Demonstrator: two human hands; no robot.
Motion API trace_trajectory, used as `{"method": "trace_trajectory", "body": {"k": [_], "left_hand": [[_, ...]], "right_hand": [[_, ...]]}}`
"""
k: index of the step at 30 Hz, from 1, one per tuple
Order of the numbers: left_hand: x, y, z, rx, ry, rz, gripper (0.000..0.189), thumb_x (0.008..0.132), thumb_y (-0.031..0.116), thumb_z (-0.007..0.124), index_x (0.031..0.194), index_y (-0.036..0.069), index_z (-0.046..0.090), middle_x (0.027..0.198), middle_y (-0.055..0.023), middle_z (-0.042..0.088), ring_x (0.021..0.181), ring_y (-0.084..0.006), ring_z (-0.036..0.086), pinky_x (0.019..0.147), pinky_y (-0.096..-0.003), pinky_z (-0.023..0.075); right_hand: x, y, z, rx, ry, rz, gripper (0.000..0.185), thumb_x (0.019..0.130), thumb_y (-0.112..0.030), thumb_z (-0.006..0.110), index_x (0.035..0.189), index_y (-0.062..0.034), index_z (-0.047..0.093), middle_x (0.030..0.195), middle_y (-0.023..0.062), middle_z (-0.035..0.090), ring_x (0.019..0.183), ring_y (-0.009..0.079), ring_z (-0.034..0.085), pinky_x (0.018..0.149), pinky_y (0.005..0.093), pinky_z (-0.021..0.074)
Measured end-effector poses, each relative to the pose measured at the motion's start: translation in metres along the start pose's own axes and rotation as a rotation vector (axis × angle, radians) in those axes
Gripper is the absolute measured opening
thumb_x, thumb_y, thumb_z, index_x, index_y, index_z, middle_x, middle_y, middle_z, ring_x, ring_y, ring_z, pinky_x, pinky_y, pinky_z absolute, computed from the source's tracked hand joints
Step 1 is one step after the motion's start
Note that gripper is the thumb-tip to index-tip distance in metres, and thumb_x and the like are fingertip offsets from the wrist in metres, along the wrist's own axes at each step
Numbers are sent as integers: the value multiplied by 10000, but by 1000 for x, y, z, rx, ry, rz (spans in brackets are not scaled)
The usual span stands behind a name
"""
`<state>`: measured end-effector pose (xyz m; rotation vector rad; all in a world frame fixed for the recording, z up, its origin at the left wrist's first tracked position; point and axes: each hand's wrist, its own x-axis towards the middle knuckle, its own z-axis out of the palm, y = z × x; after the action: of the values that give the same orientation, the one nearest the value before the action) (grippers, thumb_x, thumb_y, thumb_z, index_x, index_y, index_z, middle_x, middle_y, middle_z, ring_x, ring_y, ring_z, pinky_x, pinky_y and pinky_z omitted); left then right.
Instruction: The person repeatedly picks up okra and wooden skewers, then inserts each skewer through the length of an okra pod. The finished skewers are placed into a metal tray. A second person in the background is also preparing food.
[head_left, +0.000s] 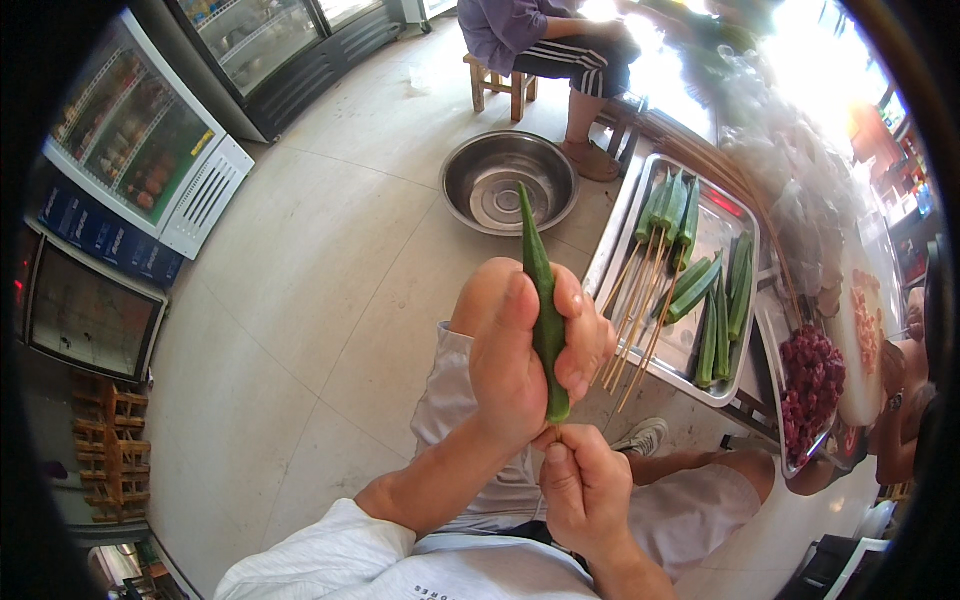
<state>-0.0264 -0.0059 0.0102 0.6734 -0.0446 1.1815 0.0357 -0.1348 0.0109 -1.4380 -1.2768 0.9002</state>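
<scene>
A green okra pod (545, 315) points tip-away in my left hand (517, 352), whose thumb and fingers wrap its sides. Just below the pod's cut end, my right hand (581, 480) pinches a thin wooden skewer (557, 431); only a short piece of it shows, and the rest is hidden by the hands. To the right rests a steel tray (686, 367). Several skewered okra pods (671, 202) lie at its far end, their sticks hanging over the near left rim. Loose okra pods (720, 322) lie in its right part.
A steel basin (457, 202) stands on the floor ahead. Beyond it a person (540, 45) sits on a wooden stool (517, 90). Right of the tray are a tray of diced dark red meat (811, 382), a white cutting board (855, 375) with pale meat, and plastic bags (795, 195). Another person's arm (900, 420) reaches in there.
</scene>
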Motion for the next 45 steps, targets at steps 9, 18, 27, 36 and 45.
{"method": "trace_trajectory", "body": {"k": [9,18,27,36,45], "left_hand": [[-2,1,3,-28,-21,-13,392,1039,462,297,952,120,468,532,6,440,427,-96,355,550,-265,317],[-3,0,6,41,-1,-26,392,1042,467,268,951,130,447,500,28,416,383,-90,344,541,-265,319],[-3,-2,7,75,19,-45,394,1038,462,291,957,110,448,503,12,437,392,-91,352,530,-269,329],[-1,2,-9,336,185,81,254,938,256,635,940,15,557,769,-58,552,622,-103,538,556,-217,433],[7,16,-33,456,26,-6,301,892,272,672,1018,17,574,898,-85,609,758,-137,592,624,-246,449]], "right_hand": [[-1,-1,-1,9,1,12,57,932,-61,576,960,-18,601,758,141,632,602,279,638,554,334,485],[-1,3,-1,11,19,-8,61,934,-65,576,959,-16,604,738,142,624,585,274,629,550,333,484],[-1,7,-2,114,11,59,81,952,-69,550,964,-1,592,672,104,596,552,184,598,535,294,469],[-1,12,-9,339,-27,189,120,963,-84,537,1013,21,565,652,16,573,575,69,545,536,218,443],[-2,4,-27,52,-17,14,104,935,-98,600,950,-6,645,673,9,584,561,82,536,523,223,426]]}}
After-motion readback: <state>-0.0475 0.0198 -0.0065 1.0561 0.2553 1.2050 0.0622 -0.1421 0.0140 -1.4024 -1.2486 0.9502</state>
